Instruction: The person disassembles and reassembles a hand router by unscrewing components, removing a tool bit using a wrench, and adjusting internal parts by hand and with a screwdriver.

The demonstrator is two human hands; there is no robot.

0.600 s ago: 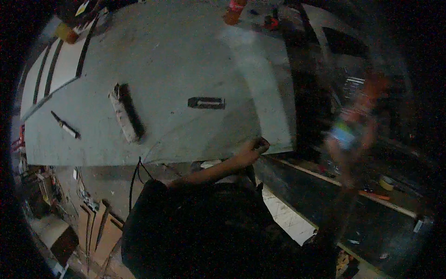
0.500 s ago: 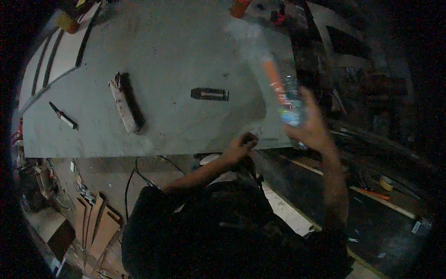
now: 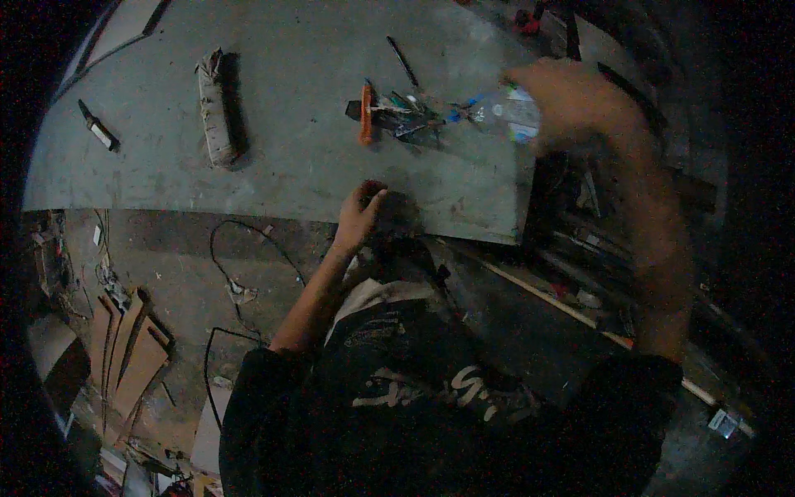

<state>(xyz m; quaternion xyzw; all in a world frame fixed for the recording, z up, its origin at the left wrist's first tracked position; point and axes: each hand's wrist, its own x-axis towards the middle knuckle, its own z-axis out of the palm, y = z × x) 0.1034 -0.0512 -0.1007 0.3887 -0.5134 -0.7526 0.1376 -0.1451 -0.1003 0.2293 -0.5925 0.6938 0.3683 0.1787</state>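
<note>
My right hand [image 3: 571, 95], blurred by motion, grips a clear plastic bottle [image 3: 497, 112] tipped on its side over the right part of the table [image 3: 290, 157]. From its left end a jumble of thin tools [image 3: 414, 120] spills onto the tabletop. An orange strip-shaped tool [image 3: 366, 116] lies at the left of the pile, across a dark flat piece [image 3: 353, 109]. A thin dark rod [image 3: 402, 60] lies beyond the pile. At the table's near edge my left hand [image 3: 358, 217] has its fingers curled; whatever may be in them is hidden.
Left on the table are a pale wrapped roll [image 3: 215, 116] and a knife-like tool with a white handle [image 3: 99, 128]. A framed panel [image 3: 120, 33] lies at the far left. Cut brown boards [image 3: 137, 364] and a dark cable [image 3: 213, 240] are on the floor.
The bottle went from upright-leaning to tipped sideways, and its contents have spilled beside the dark flat piece. My right hand moved up and away; my left hand shifted left.
</note>
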